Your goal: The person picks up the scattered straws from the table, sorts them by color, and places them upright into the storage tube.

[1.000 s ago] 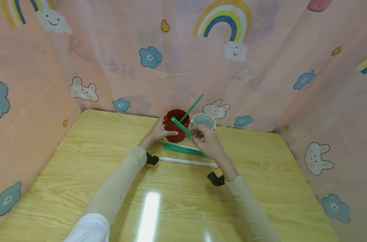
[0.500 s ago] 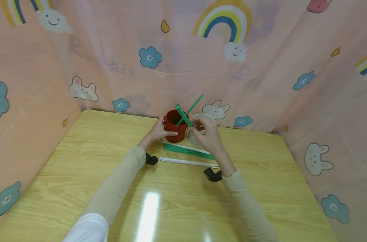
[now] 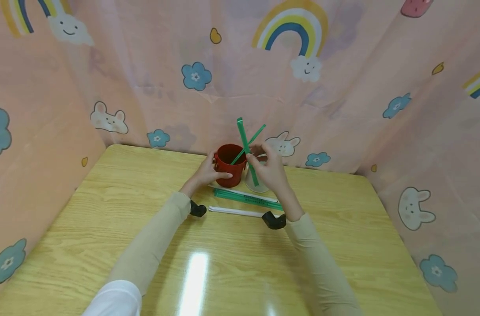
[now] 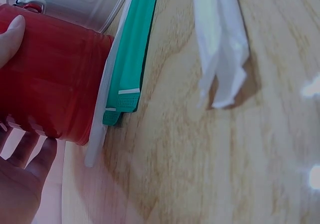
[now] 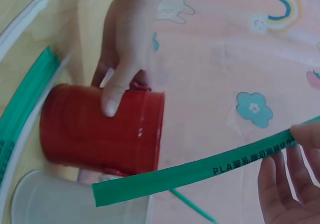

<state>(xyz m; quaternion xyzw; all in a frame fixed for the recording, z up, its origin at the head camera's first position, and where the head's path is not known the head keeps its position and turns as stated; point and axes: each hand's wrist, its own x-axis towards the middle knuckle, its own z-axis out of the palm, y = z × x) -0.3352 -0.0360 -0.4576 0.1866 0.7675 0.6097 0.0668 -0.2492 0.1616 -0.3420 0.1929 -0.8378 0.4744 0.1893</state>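
Note:
My left hand [image 3: 205, 171] grips a small red bucket [image 3: 229, 174], its thumb across the front in the head view. A thin green straw [image 3: 260, 130] leans out of the bucket's mouth toward the right. With thumb and fingertips, my right hand [image 3: 270, 169] pinches a green paper-wrapped straw [image 5: 165, 179] printed with dark lettering. This straw stands steeply to the right of the red bucket's mouth, its lower end overlapping a white bucket [image 3: 255, 186] in the head view. My right hand hides much of the white bucket.
In front of the buckets lie green wrapped straws [image 3: 229, 195] beside a white wrapped straw [image 4: 96, 139]. Nearer me is another white wrapped straw [image 3: 233, 212]. Black wrist devices [image 3: 274, 220] sit at both wrists. A patterned pink curtain [image 3: 164, 101] hangs behind the wooden table [image 3: 240, 272].
My right hand has risen slightly and moved left, and the green wrapped straw in it has swung from slanting over the red bucket to nearly upright. The left hand keeps its place.

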